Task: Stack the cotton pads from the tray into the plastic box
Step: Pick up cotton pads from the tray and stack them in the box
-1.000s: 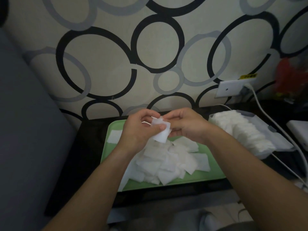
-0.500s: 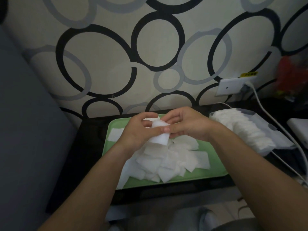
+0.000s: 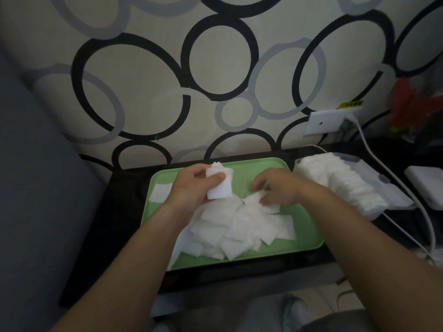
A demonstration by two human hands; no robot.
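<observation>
Left hand (image 3: 191,190) clamps stack of cotton pads (image 3: 219,185) above green tray (image 3: 239,162); right hand (image 3: 278,188) curls over loose pad heap (image 3: 239,226) on tray, pinch unclear. Step: gathering. Next: lift single pad, square onto stack, carry to part-filled plastic box (image 3: 374,174) beside tray

white square cotton pads (image 3: 242,226) lie heaped on the green tray (image 3: 247,168); the plastic box (image 3: 374,185), apparently clear, holds a row.

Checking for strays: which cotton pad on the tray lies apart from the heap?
The lone pad near the left rim of the tray, flat on bare green; the others overlap in the heap.
</observation>
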